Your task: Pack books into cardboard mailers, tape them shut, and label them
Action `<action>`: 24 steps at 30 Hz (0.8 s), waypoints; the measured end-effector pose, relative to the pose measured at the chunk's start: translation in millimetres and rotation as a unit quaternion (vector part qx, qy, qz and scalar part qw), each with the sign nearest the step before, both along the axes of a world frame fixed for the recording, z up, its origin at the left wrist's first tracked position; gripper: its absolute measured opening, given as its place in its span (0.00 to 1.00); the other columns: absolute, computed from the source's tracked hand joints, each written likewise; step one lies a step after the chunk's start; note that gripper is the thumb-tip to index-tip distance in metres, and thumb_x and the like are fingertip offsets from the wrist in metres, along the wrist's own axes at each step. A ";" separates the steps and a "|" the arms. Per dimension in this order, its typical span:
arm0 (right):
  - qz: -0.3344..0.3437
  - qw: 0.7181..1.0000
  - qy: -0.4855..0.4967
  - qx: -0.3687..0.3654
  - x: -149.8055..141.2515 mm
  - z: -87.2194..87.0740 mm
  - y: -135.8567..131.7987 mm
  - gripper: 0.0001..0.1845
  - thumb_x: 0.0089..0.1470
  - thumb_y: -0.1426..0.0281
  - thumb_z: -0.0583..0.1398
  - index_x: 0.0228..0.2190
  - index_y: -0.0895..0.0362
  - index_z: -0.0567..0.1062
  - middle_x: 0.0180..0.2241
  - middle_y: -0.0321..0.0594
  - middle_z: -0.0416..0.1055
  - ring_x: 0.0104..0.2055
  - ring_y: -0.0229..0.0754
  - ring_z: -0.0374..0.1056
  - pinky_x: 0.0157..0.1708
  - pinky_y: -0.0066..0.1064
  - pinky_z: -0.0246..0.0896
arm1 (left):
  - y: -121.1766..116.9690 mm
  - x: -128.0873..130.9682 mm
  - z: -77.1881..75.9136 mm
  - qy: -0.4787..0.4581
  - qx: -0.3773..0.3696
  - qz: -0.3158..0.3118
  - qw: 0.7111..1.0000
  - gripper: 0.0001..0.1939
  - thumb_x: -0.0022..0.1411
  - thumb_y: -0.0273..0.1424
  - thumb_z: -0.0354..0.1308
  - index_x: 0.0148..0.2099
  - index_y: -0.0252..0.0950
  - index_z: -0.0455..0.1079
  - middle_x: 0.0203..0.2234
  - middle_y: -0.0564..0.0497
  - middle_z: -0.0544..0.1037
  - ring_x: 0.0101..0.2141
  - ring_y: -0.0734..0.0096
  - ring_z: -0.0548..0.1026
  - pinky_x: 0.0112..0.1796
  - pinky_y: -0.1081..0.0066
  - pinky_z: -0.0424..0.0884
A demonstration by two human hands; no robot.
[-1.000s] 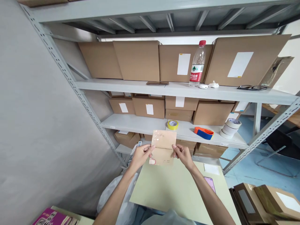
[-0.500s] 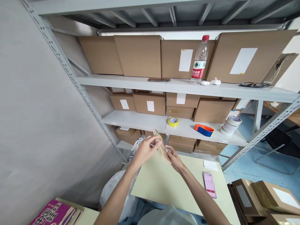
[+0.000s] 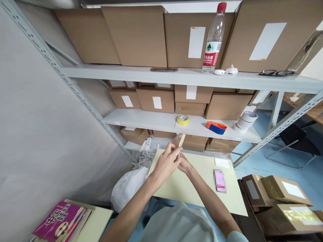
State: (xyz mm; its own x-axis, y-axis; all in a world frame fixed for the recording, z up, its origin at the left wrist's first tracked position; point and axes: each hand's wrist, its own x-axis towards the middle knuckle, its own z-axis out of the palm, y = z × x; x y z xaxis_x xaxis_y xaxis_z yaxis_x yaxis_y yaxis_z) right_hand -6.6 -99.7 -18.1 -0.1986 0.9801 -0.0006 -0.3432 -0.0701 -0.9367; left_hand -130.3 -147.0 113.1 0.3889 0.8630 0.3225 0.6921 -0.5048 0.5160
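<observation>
Two-handed hold, edge-on

Held tilted over the far part of the pale bench [image 3: 179,188], a slim tan booklet [image 3: 182,140] points its upper end toward one o'clock. The left hand [image 3: 167,162] pinches its lower part between thumb and fingers; the right hand [image 3: 185,163] tucks in behind at three o'clock, its grip too hidden to tell. Two hands probably steady something so thin. At the booklet's twelve o'clock, a yellow tape roll [image 3: 183,120] lies flat on the shelf [image 3: 141,118], likely for easy reach; at four lies a phone [image 3: 220,181], seemingly kept clear of the arms.
</observation>
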 end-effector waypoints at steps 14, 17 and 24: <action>-0.146 0.989 -0.020 -0.004 31.2 39.7 4.4 0.28 0.38 0.48 0.79 0.34 0.55 0.83 0.34 0.41 0.83 0.35 0.41 0.73 0.39 0.34 0.71 | 54.2 -71.3 -44.4 -0.366 -0.098 0.113 0.918 0.30 0.66 0.48 0.65 0.63 0.36 0.78 0.54 0.39 0.84 0.57 0.51 0.81 0.61 0.51 0.76; -0.169 0.981 -0.084 0.050 23.8 58.6 -8.7 0.28 0.42 0.45 0.77 0.33 0.54 0.83 0.31 0.40 0.81 0.32 0.43 0.73 0.37 0.36 0.72 | 59.7 -75.4 -64.0 -0.382 -0.121 0.148 0.904 0.29 0.63 0.50 0.67 0.59 0.36 0.80 0.54 0.39 0.84 0.58 0.50 0.80 0.63 0.50 0.73; -0.173 0.912 -0.256 0.270 -5.5 89.3 -62.1 0.15 0.64 0.54 0.69 0.37 0.52 0.84 0.35 0.39 0.77 0.33 0.40 0.74 0.37 0.33 0.74 | 52.2 -65.9 -82.6 -0.433 -0.190 0.164 0.866 0.30 0.52 0.53 0.72 0.49 0.35 0.83 0.46 0.41 0.87 0.51 0.45 0.83 0.54 0.52 0.80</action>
State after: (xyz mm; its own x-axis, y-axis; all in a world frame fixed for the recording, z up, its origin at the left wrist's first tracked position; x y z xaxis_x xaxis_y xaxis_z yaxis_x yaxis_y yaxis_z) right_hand -12.0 -161.8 71.2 0.0136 0.8692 0.4943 0.2348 0.4777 -0.8465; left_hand -196.2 -94.8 30.4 -0.1427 0.9890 0.0397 0.0368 -0.0348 0.9987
